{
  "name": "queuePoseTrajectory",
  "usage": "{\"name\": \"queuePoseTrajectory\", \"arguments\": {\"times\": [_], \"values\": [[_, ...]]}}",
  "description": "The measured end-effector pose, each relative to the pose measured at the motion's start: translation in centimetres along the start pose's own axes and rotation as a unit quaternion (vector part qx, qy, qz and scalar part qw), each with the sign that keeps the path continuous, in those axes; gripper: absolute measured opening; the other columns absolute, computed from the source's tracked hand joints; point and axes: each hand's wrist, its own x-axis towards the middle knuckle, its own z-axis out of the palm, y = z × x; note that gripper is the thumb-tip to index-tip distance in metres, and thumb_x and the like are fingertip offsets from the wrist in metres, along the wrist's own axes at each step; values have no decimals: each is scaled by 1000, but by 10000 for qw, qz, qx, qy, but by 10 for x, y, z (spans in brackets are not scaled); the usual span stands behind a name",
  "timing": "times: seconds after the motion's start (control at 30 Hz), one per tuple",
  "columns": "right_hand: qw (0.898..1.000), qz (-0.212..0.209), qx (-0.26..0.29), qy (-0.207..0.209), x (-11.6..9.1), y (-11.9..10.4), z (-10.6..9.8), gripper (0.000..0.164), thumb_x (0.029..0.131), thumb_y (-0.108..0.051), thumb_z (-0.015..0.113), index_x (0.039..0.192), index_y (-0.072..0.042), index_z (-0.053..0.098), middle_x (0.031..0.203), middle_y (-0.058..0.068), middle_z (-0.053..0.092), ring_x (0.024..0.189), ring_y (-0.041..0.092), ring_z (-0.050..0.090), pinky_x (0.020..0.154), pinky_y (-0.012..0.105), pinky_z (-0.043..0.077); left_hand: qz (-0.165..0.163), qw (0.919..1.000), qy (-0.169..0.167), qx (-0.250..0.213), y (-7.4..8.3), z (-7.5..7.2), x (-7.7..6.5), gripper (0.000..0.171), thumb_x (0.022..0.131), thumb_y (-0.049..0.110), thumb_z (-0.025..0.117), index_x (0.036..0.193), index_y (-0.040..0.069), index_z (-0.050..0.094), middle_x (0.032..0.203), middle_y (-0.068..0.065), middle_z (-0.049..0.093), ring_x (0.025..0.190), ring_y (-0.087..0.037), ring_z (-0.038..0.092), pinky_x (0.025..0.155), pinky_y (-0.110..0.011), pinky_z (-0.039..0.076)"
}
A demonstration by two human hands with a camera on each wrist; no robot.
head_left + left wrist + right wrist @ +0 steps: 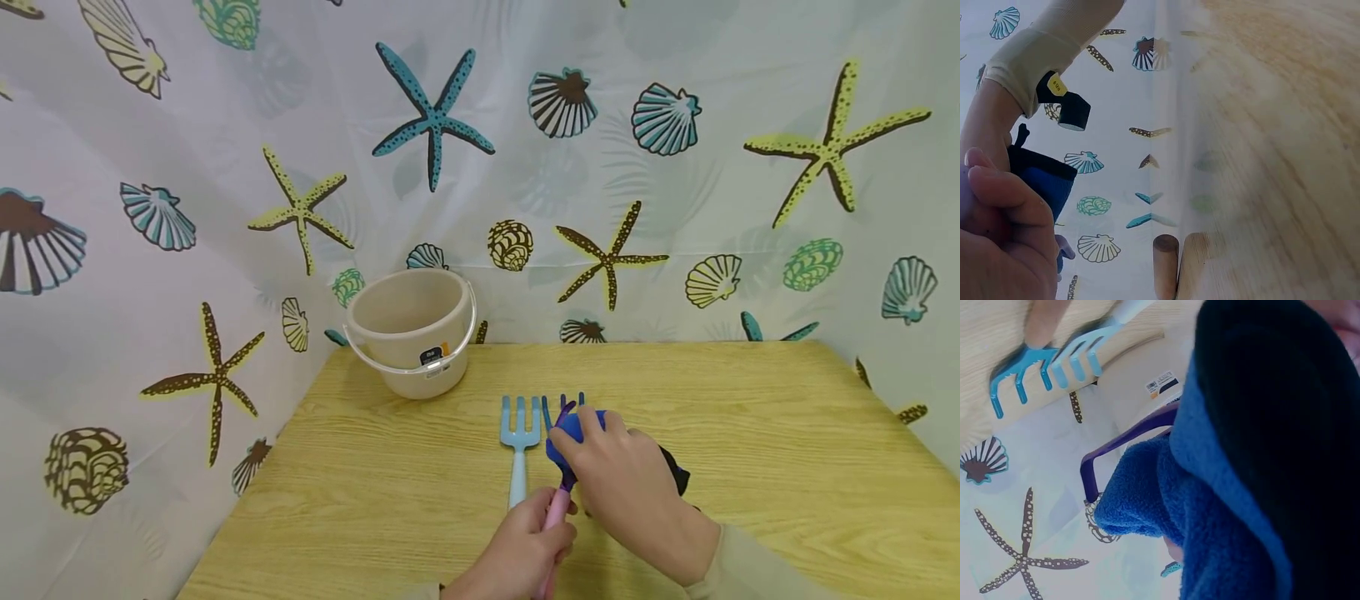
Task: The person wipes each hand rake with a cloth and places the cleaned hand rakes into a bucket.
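My left hand point(525, 540) grips the pink handle of a small hand rake point(557, 510) with a purple head. My right hand point(633, 482) holds a blue fluffy cloth point(572, 429) with black trim against the rake's head. In the right wrist view, a purple prong point(1127, 435) sticks out past the folded cloth point(1210, 519), which hides most of the head. Beyond the hands lie a light blue garden fork point(519, 435) and a darker blue rake point(1021, 372) with a brown handle, side by side on the table.
A cream bucket point(423, 367) with a wire-like pale handle stands at the table's back left. The wooden table point(360, 483) meets a curtain point(465, 225) printed with shells and starfish behind and at both sides.
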Motion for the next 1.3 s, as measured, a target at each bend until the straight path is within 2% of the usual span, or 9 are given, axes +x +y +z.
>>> {"name": "queuePoseTrajectory", "arguments": {"times": [0.07, 0.23, 0.4, 0.53, 0.7, 0.8, 0.97, 1.1, 1.3], "values": [[10000, -4, 44, -8, 3, -1, 0, 56, 52, -30, 89, 100, -16, 64, 100, 20, 59, 76, 36, 58, 38, 40, 54, 31, 10000, 13, -9, 0, 0, 0, 16, 90, 12, 53, 106, 6, 53, 64, 2, 47, 45, -11, 41, 42, -22, 35], [9998, 26, 11, -221, 3, -2, -2, 34, 68, -18, 76, 100, -20, 65, 102, 19, 61, 75, 34, 58, 32, 34, 49, 34, 9990, 213, -401, 4, -7, 2, 18, 90, 10, 52, 105, 1, 52, 65, 1, 48, 38, -10, 41, 34, -19, 35], [9988, 122, 74, -463, -1, 2, -3, 31, 74, -21, 72, 104, -24, 67, 106, 20, 62, 81, 36, 60, 34, 36, 52, -11, 9968, 225, -773, 7, -14, 3, 19, 90, 8, 52, 106, 0, 50, 65, 0, 49, 34, -10, 40, 27, -17, 33], [9983, 235, 151, -520, -4, 10, 0, 34, 74, -25, 75, 108, -24, 69, 107, 20, 62, 82, 35, 61, 32, 34, 50, -94, 9964, 252, -799, 9, -16, 3, 19, 90, 7, 52, 108, 0, 50, 65, 0, 49, 33, -11, 40, 26, -18, 33], [9982, 303, 137, -499, -6, 17, 5, 34, 73, -27, 77, 106, -24, 71, 96, 15, 61, 72, 29, 59, 29, 29, 43, -179, 9957, 362, -830, 9, -17, 2, 21, 91, 8, 52, 110, 0, 50, 66, -1, 48, 34, -12, 40, 27, -19, 33], [9977, 303, 121, -595, -6, 17, 5, 35, 73, -28, 78, 107, -24, 71, 96, 15, 60, 70, 27, 59, 29, 29, 44, -172, 9955, 353, -866, 8, -17, 3, 22, 90, 8, 52, 110, 0, 49, 66, -1, 49, 34, -12, 40, 27, -18, 33], [9957, 154, 449, -790, -4, 9, -2, 40, 71, -28, 80, 110, -26, 70, 104, 17, 63, 76, 30, 62, 37, 37, 54, -71, 9950, 287, -954, 6, -16, 5, 22, 89, 7, 52, 108, -1, 48, 64, 0, 49, 33, -11, 41, 26, -18, 33], [9947, 131, 607, -824, -3, 7, -5, 41, 70, -27, 79, 110, -27, 70, 107, 19, 63, 80, 31, 63, 41, 41, 57, -125, 9937, 245, -1089, 4, -16, 7, 21, 90, 8, 52, 108, -1, 48, 64, 0, 49, 33, -11, 40, 25, -18, 32], [9915, 407, 535, -1116, -6, 19, 7, 38, 70, -23, 78, 107, -27, 72, 103, 14, 63, 76, 27, 63, 38, 33, 54, -282, 9915, 184, -1260, 3, -15, 7, 22, 88, 4, 51, 109, -2, 49, 64, -1, 48, 33, -11, 39, 26, -18, 31]]}}
